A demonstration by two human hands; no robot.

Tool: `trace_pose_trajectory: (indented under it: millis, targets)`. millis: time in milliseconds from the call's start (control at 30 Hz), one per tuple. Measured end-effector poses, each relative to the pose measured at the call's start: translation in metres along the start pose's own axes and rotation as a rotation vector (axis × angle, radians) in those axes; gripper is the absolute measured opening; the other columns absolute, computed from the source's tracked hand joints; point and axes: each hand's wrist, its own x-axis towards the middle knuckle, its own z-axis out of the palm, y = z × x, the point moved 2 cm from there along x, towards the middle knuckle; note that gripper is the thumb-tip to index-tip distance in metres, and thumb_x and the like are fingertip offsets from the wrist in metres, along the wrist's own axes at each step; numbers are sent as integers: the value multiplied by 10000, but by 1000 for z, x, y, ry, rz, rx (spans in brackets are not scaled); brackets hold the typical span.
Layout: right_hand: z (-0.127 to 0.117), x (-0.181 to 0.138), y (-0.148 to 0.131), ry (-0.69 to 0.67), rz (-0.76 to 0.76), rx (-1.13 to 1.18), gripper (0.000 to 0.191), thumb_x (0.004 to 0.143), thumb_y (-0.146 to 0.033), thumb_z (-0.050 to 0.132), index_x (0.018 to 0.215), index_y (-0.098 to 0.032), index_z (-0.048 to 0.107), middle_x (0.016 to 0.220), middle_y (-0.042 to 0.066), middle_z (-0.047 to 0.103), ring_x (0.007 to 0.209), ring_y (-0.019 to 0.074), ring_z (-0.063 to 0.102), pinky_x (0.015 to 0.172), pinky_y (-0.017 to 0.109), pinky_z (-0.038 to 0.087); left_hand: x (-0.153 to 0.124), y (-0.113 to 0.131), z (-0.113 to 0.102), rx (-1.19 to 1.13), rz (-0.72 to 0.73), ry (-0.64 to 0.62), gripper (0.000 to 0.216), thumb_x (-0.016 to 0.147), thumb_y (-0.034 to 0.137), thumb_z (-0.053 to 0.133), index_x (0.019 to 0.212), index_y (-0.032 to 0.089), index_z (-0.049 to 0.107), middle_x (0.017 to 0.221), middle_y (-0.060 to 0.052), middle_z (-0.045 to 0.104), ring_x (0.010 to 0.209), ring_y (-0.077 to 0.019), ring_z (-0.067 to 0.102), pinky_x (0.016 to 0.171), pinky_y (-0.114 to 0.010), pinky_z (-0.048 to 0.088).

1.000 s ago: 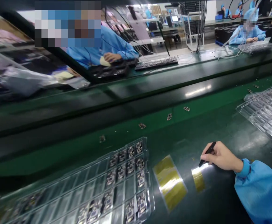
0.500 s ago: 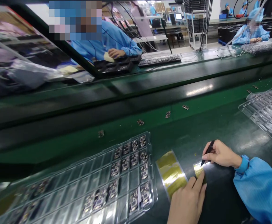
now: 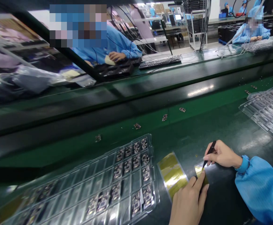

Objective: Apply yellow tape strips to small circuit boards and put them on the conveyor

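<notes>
My right hand [image 3: 222, 154] pinches black tweezers [image 3: 209, 153], whose tip touches a small yellow tape strip [image 3: 201, 170] lying on the dark green bench. My left hand [image 3: 189, 201] rests at the bottom edge with its fingers stretched out, the fingertips pressing on the near end of that same strip. A wider yellow tape sheet [image 3: 172, 175] lies just left of the strip. Left of it sits a clear plastic tray [image 3: 91, 190] with several small circuit boards in its pockets.
Loose small boards [image 3: 137, 126] lie in a row on the green belt beyond the tray. A second clear tray [image 3: 267, 111] sits at the right edge. Across the line a person in blue handles black trays [image 3: 114, 68]; a keyboard [image 3: 160, 62] lies beside them.
My left hand came into view from the bottom and settled its fingertips on the small tape strip. My right hand with the tweezers has stayed at the strip's far end.
</notes>
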Motion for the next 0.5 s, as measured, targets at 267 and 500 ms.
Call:
trace_pose_trajectory:
  millis: [267,500]
  targets:
    - [-1,2,0,42,8,64,260,616,-340,711,625,-134,553,431,-13,577,414,120,558,417,203,448,-2,2,-1,-68,-23,-9,421,866,325,333,1260,247,457,938,-80,614,780,-227,594,644,-305,390]
    - [-3,3,-1,163,-66,179,316,657,-420,669,653,-127,551,439,8,602,388,120,552,401,204,429,36,-50,-50,-363,-2,126,261,734,387,555,877,221,697,666,-18,652,616,-159,574,588,-232,381]
